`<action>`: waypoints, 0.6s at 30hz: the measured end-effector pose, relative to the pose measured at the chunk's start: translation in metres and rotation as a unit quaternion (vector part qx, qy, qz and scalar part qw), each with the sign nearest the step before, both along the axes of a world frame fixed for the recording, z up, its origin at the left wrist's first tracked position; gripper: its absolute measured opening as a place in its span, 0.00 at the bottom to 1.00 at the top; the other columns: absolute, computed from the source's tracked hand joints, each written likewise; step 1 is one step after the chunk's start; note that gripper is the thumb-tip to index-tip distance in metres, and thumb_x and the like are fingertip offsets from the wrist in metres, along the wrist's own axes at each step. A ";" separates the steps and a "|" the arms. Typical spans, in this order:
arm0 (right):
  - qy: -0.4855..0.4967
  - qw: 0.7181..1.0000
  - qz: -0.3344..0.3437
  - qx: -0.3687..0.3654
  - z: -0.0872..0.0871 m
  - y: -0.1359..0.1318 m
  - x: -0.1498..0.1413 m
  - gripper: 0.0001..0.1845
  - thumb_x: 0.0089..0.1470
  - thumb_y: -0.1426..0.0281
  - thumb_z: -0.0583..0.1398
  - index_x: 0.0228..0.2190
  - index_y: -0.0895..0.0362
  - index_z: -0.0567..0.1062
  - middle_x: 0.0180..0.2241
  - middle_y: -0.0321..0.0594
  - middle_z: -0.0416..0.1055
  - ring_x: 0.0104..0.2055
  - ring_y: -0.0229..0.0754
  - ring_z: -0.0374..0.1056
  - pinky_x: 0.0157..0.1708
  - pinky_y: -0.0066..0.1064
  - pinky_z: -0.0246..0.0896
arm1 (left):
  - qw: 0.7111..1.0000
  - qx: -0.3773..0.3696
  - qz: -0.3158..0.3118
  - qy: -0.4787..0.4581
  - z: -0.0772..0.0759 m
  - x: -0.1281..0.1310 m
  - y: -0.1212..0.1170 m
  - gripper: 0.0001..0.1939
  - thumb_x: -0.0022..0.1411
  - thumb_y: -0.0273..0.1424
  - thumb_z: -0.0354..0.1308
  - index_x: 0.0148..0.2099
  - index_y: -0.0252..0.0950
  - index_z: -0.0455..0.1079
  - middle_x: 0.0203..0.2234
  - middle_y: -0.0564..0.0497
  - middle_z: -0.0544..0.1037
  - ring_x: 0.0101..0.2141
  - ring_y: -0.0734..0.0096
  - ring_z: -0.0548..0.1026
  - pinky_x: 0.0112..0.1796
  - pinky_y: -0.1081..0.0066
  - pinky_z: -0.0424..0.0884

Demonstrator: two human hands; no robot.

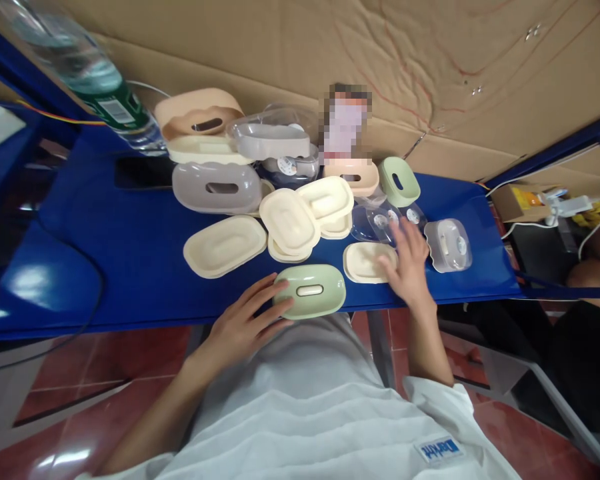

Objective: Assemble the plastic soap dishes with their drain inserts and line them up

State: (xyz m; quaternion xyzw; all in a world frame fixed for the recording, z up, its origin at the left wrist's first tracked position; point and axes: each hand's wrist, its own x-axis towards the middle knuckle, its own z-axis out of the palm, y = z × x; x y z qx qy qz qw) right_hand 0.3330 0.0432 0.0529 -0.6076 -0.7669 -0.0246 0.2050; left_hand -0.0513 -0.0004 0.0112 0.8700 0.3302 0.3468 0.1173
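Note:
My left hand rests its spread fingertips on the left end of a light green plastic box, which has an oval slot with something pale showing in it. My right hand has its fingers apart, the thumb at the right end of a small cream oval tray. Its fingertips reach over clear plastic covers with round stickers; contact is hard to tell. Between and beyond my hands lie several cream oval trays, some overlapping.
Behind are a grey slotted box, peach boxes, and another green box. A clear-covered box stands right. A water bottle, a dark phone-like slab and a blurred-out upright screen line the blue table.

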 end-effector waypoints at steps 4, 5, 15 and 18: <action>0.003 0.995 -0.101 0.012 -0.003 0.025 0.018 0.39 0.70 0.46 0.60 0.72 0.53 0.66 0.71 0.59 0.65 0.71 0.66 0.65 0.66 0.63 0.66 | 1.000 0.001 -0.002 0.004 0.002 0.001 0.001 0.20 0.71 0.30 0.69 0.63 0.39 0.74 0.63 0.40 0.77 0.68 0.50 0.73 0.63 0.52 0.79; 0.020 0.996 -0.090 0.021 -0.003 0.026 0.018 0.38 0.69 0.47 0.61 0.71 0.53 0.68 0.69 0.58 0.68 0.69 0.64 0.68 0.65 0.60 0.68 | 1.000 0.002 -0.001 0.007 0.003 0.001 0.001 0.20 0.71 0.29 0.68 0.63 0.39 0.74 0.63 0.40 0.77 0.68 0.50 0.73 0.63 0.52 0.79; 0.119 0.966 0.228 0.003 0.006 -0.036 -0.044 0.36 0.66 0.58 0.68 0.71 0.44 0.68 0.69 0.47 0.70 0.73 0.62 0.64 0.70 0.62 0.67 | 0.995 -0.083 0.043 -0.029 -0.002 0.001 -0.001 0.41 0.72 0.38 0.68 0.79 0.47 0.54 0.72 0.37 0.65 0.68 0.50 0.72 0.61 0.54 0.80; 0.132 0.942 0.304 -0.043 -0.002 -0.044 -0.063 0.36 0.67 0.61 0.67 0.72 0.47 0.67 0.70 0.49 0.68 0.76 0.61 0.60 0.71 0.59 0.67 | 0.994 -0.096 0.051 -0.029 -0.002 -0.001 -0.002 0.42 0.73 0.39 0.67 0.80 0.49 0.50 0.71 0.38 0.66 0.69 0.50 0.71 0.62 0.52 0.78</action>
